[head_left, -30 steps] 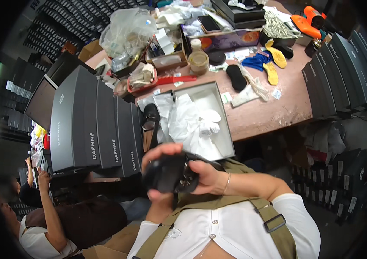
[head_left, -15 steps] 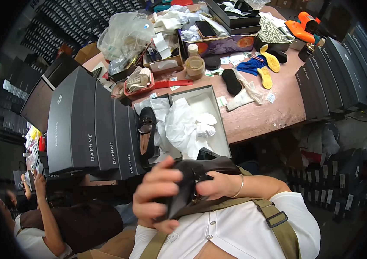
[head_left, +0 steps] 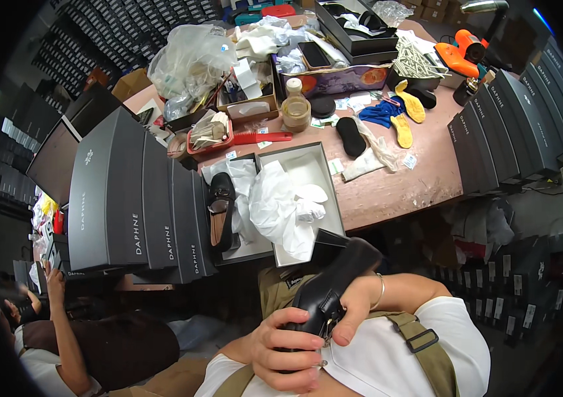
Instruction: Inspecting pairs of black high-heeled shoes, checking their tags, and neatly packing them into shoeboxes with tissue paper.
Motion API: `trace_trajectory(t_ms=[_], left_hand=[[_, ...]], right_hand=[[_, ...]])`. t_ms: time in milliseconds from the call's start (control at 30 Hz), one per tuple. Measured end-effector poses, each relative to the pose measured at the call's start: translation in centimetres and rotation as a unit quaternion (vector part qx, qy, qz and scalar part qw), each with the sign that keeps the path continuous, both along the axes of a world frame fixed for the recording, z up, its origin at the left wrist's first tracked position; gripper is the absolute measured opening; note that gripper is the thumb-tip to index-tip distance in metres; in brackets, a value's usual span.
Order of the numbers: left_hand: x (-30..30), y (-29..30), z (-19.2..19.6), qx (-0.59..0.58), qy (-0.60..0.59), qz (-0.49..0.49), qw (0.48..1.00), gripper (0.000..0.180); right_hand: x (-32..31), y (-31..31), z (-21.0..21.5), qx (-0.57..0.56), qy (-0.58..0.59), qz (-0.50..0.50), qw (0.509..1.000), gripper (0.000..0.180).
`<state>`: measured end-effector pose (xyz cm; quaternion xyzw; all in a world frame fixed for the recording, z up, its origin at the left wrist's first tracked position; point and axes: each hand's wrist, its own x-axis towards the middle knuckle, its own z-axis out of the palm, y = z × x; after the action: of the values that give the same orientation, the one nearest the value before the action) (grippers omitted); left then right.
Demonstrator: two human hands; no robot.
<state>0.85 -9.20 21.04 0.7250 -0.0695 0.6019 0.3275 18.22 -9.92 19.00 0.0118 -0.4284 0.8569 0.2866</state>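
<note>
Crowded counter (head_left: 420, 178), open shoebox (head_left: 295, 198) overhanging its near edge; below, clear of it, black shoe (head_left: 331, 284) at chest, left hand (head_left: 288, 344) wrapped round toe, right hand (head_left: 354, 304) curled over its buckle.

A brown table (head_left: 420, 178) carries the clutter. Near its front edge sits an open shoe box (head_left: 308, 162) with white tissue paper (head_left: 281, 205) and a black shoe (head_left: 222, 208) beside it. Grey boxes (head_left: 129, 198) stand in a row on the left, more dark boxes (head_left: 519, 126) on the right. Farther back lie a red brush (head_left: 265, 138), a jar (head_left: 295, 109), a black insole (head_left: 351, 135), yellow insoles (head_left: 408, 116) and a clear plastic bag (head_left: 189, 59).
</note>
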Motion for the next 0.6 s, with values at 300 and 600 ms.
trace_trajectory(t_ms=[300,600], left_hand=[[0.7,0.3,-2.3,-0.148,-0.074,0.001,0.986,0.022],[-0.5,-0.1,-0.6,-0.005,0.063,0.044,0.997,0.022]], right_hand=[[-0.3,-4.4,-4.9,-0.247,-0.018,-0.122,0.961,0.07],[-0.4,-0.1,-1.3,0.011,-0.018,-0.067,0.998,0.039]])
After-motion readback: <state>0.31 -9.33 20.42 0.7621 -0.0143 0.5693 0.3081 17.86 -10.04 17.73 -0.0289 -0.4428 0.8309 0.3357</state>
